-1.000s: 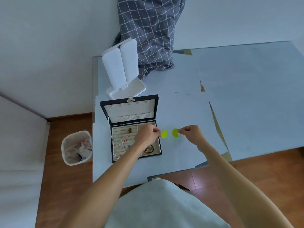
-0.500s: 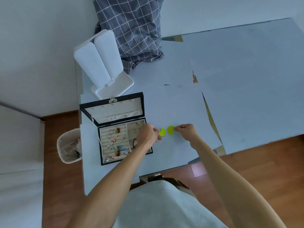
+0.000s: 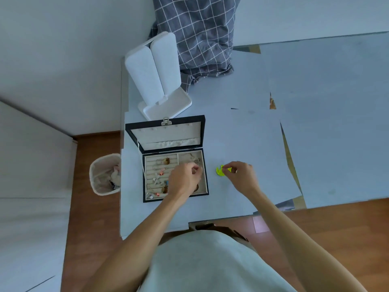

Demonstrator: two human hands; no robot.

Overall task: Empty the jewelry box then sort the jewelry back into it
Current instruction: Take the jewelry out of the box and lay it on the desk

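Observation:
The black jewelry box (image 3: pixel 144 178) stands open on the pale table (image 3: pixel 242 140), its lid (image 3: pixel 166 133) tilted back. Its left side holds ring rolls with several small earrings and rings; a chain lies in the right compartment. My left hand (image 3: pixel 185 180) hovers over that right compartment with curled fingers, and whether it holds anything is hidden. Right of the box, a yellow-green earring (image 3: pixel 219 171) lies on the table. My right hand (image 3: pixel 240 175) pinches a second yellow-green piece (image 3: pixel 229 170) right beside it.
A white folding display stand (image 3: pixel 155 74) stands behind the box. A grey checked cloth (image 3: pixel 200 32) hangs down at the back. A waste bin (image 3: pixel 105 175) sits on the wooden floor left of the table. The table's near edge runs just below the box.
My left hand released its yellow-green piece and moved left over the box. Both yellow-green pieces now sit together by my right hand.

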